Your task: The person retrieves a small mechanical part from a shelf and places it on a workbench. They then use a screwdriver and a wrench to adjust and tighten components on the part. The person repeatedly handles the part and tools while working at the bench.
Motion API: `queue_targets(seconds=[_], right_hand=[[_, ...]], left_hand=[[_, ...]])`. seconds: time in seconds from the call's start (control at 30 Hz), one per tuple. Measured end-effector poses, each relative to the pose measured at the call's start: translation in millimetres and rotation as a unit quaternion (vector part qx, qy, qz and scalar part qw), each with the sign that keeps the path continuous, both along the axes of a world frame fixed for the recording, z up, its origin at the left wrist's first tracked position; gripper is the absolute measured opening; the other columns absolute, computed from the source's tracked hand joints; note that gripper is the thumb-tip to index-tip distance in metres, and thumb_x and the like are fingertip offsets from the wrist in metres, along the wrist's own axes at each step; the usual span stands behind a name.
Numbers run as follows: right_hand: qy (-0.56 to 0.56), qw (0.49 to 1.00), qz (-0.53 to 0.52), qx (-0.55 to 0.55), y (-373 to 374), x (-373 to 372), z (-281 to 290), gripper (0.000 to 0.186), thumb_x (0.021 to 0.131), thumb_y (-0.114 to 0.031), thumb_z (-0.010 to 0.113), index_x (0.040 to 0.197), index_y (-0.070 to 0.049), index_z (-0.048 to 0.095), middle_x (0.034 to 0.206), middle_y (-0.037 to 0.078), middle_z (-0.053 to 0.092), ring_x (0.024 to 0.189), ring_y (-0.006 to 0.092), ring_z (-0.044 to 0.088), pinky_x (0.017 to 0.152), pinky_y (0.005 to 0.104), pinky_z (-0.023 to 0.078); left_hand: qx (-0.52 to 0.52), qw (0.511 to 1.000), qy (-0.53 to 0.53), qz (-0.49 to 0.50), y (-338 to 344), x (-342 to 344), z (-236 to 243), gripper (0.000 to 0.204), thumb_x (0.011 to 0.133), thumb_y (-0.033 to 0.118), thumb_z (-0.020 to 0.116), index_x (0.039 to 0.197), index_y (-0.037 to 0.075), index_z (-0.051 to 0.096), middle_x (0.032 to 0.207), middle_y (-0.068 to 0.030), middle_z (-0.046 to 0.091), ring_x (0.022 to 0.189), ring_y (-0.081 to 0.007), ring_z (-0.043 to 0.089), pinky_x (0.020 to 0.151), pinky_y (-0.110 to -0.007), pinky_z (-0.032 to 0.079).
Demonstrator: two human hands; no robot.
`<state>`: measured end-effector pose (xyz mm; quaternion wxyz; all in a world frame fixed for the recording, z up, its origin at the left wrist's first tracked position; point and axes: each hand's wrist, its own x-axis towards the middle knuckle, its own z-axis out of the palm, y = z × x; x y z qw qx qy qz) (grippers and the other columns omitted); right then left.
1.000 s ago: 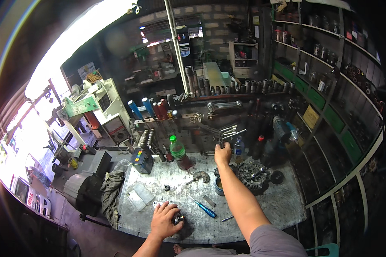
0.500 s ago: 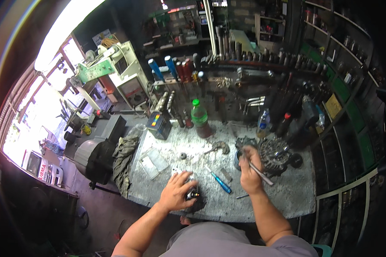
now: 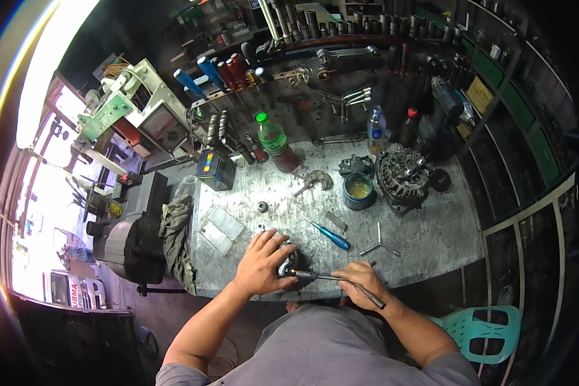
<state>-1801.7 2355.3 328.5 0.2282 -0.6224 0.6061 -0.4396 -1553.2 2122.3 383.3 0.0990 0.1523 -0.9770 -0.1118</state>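
Note:
My left hand [image 3: 262, 260] is wrapped over a dark, rounded metal part [image 3: 290, 262] at the bench's near edge. The hand hides much of that part. My right hand [image 3: 361, 279] is closed round a long-handled socket wrench [image 3: 320, 276], whose tip meets the part beside my left thumb. Just beyond my right hand lies a three-armed wrench [image 3: 379, 244]. A blue-handled screwdriver [image 3: 332, 237] and a small grey block [image 3: 336, 221] lie farther in. Past the left fingertips sits a small metal ring [image 3: 262, 206].
Back right stand a blue-grey cup of yellowish stuff [image 3: 359, 193], an alternator [image 3: 402, 177] and bottles. A green-capped bottle [image 3: 275, 143] and a battery-like box [image 3: 215, 170] stand at back left. A clear plastic case [image 3: 221, 230] and rag [image 3: 177, 244] lie left; a teal chair [image 3: 486, 331] stands right.
My right hand has come from beside the cup to the near edge, bringing the socket wrench against the metal part. My left hand stays on that part. The view has tilted down.

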Motion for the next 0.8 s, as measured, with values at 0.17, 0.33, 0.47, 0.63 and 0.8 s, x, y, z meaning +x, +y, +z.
queue_targets(seconds=[0.17, 0.33, 0.47, 0.63, 0.8], right_hand=[[0.074, 0.997, -0.018, -0.035, 2.0, 8.4, -3.3, 0.036, 0.086, -0.001, 0.083, 0.122, -0.006, 0.085, 0.091, 0.006, 0.072, 0.087, 0.0261, 0.068, 0.099, 0.0416, 0.048], [0.126, 0.988, -0.028, -0.087, -1.6, 15.0, -6.4, 0.038, 0.085, -0.002, 0.084, 0.123, -0.010, 0.085, 0.091, 0.003, 0.070, 0.090, 0.0238, 0.067, 0.103, 0.0434, 0.047], [0.233, 0.963, -0.035, -0.129, -4.4, 14.2, -5.6, 0.034, 0.090, -0.004, 0.082, 0.122, -0.012, 0.086, 0.089, 0.004, 0.067, 0.087, 0.0242, 0.066, 0.101, 0.0453, 0.049], [-0.157, 0.980, 0.004, 0.125, -7.6, 13.1, -10.7, 0.030, 0.106, -0.006, 0.072, 0.135, -0.007, 0.078, 0.086, 0.000, 0.058, 0.071, 0.0167, 0.059, 0.082, 0.0361, 0.054], [-0.692, 0.620, 0.036, 0.367, -7.4, 2.2, -13.0, 0.044, 0.117, -0.011, 0.059, 0.159, 0.001, 0.051, 0.085, -0.003, 0.051, 0.061, 0.0038, 0.042, 0.051, 0.0237, 0.039]], left_hand=[[0.001, 1.000, 0.012, -0.001, -0.4, 1.4, -2.7, 0.078, 0.079, 0.054, 0.093, 0.145, 0.018, 0.070, 0.153, -0.0135, 0.063, 0.152, -0.0451, 0.052, 0.130, -0.063, 0.038], [0.004, 1.000, 0.018, 0.003, -0.4, 4.2, -4.0, 0.078, 0.080, 0.054, 0.092, 0.145, 0.018, 0.070, 0.154, -0.0136, 0.062, 0.153, -0.0450, 0.052, 0.130, -0.062, 0.038], [0.004, 1.000, 0.025, 0.005, 0.2, 5.2, -2.9, 0.078, 0.080, 0.054, 0.091, 0.145, 0.017, 0.070, 0.155, -0.0134, 0.062, 0.153, -0.0444, 0.051, 0.130, -0.062, 0.038], [0.012, 1.000, 0.020, 0.012, 0.6, 6.2, -3.8, 0.078, 0.079, 0.053, 0.091, 0.145, 0.018, 0.070, 0.155, -0.0130, 0.061, 0.154, -0.0437, 0.050, 0.131, -0.062, 0.037], [0.010, 1.000, 0.020, 0.016, 0.9, 6.3, -7.1, 0.078, 0.079, 0.054, 0.091, 0.145, 0.018, 0.070, 0.155, -0.0131, 0.061, 0.154, -0.0437, 0.050, 0.131, -0.062, 0.037]])
